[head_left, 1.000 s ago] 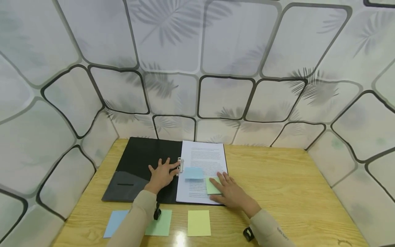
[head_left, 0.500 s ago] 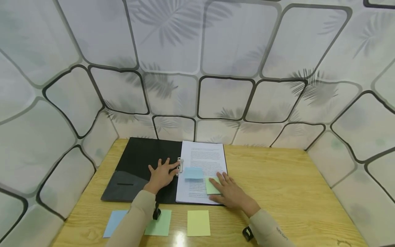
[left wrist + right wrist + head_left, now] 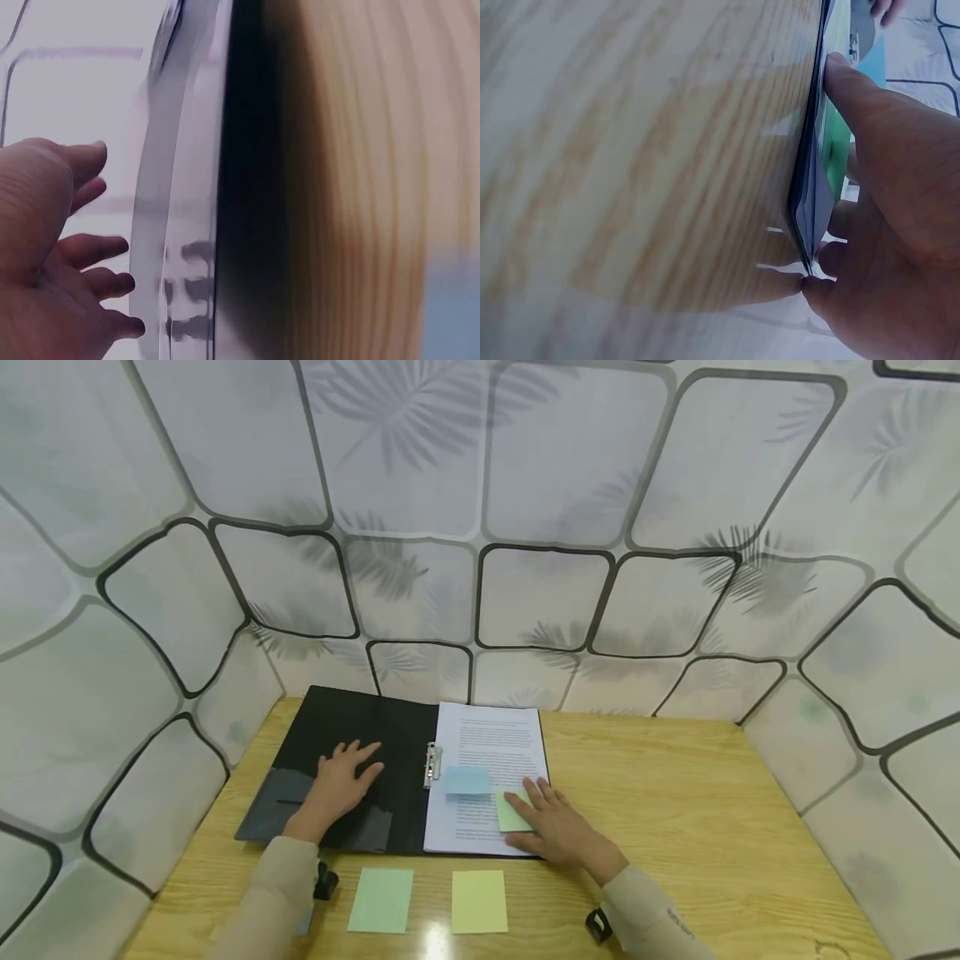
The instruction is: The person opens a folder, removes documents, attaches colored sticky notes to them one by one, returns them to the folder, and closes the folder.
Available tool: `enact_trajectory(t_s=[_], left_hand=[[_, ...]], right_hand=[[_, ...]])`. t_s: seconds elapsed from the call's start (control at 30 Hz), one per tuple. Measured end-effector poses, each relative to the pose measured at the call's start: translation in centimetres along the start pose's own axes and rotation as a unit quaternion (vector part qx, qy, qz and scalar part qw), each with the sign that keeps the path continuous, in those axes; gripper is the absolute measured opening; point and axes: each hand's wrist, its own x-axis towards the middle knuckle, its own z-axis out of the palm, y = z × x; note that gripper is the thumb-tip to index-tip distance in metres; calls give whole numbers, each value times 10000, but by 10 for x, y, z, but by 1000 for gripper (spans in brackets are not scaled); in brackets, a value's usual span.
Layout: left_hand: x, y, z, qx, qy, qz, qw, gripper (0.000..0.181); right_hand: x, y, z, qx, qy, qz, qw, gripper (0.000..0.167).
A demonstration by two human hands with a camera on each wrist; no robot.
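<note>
A black clip folder lies spread out on the wooden table, its metal clip beside a stack of printed paper. Above the folder's left cover is my left hand, fingers spread and holding nothing; the left wrist view shows the fingertips apart from the cover. My right hand rests at the paper's lower right edge with straight fingers, partly over a green sticky note. A light blue sticky note is on the sheet to its left, its lower edge lifted.
In front of the folder, a green note and a yellow note lie on the table. A blue note is mostly hidden under my left sleeve. Patterned fabric walls stand at the back and sides.
My left hand has moved left from the metal clip to over the left cover, uncovering the clip and the green table note. My right hand has stayed in place.
</note>
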Motion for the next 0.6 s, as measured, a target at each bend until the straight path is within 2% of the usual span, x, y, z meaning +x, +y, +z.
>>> enact_trajectory(t_s=[0.1, 0.17, 0.3, 0.4, 0.6], left_hand=[[-14, -26, -26, 277, 408, -94, 9987, 54], [-23, -42, -41, 410, 568, -203, 9973, 55], [-38, -65, -64, 359, 599, -450, 9965, 59], [-47, -77, -72, 205, 501, -642, 9965, 63], [-55, -92, -70, -1, 348, -881, 9955, 62]], right_hand=[[0, -1, -1, -11, -11, 8, 10000, 72], [0, -2, -1, 30, -13, -2, 10000, 72], [-2, -1, -2, 117, -19, 4, 9999, 72], [-2, 0, -2, 132, -5, 15, 9999, 72], [-1, -1, -1, 99, 19, -65, 9999, 72]])
